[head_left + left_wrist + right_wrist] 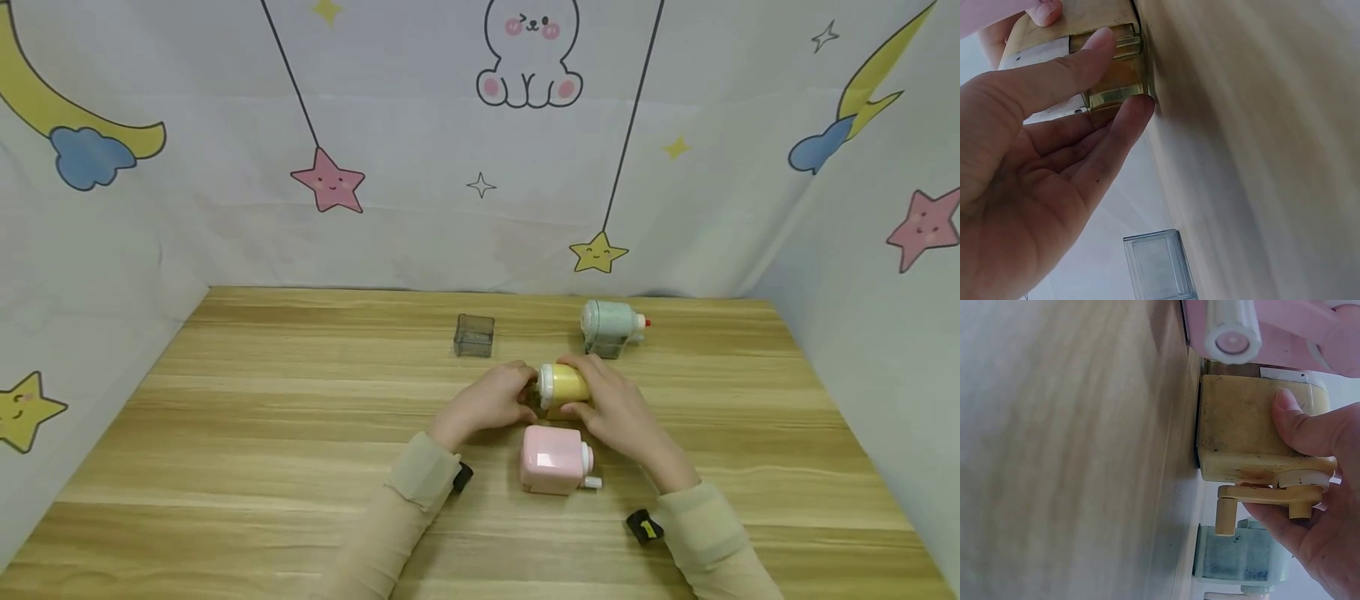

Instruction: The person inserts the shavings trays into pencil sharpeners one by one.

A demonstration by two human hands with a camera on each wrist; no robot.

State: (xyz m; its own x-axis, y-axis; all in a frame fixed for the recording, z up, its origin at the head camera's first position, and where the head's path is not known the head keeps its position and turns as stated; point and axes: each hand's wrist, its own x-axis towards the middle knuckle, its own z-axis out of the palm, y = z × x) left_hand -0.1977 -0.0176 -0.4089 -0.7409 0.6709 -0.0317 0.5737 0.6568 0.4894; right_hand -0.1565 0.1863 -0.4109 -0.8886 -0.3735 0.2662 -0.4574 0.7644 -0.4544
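A yellow crank pencil sharpener (567, 385) stands on the table between the two hands. My right hand (621, 412) grips its body, with the thumb (1297, 425) on one side and fingers round the far side. Its yellow crank (1254, 495) points toward the right wrist camera. At the opposite end, my left hand (489, 402) pinches the see-through amber shavings drawer (1113, 81), thumb on one side and fingers on the other. Just in front of the hands sits a pink crank pencil sharpener (551, 460).
Behind the hands stands a pale green crank sharpener (609, 325) with a red tip. A grey see-through drawer (474, 337) lies at the back, left of it. The wooden table (262, 433) meets a printed cloth backdrop (420, 250) behind and at both sides.
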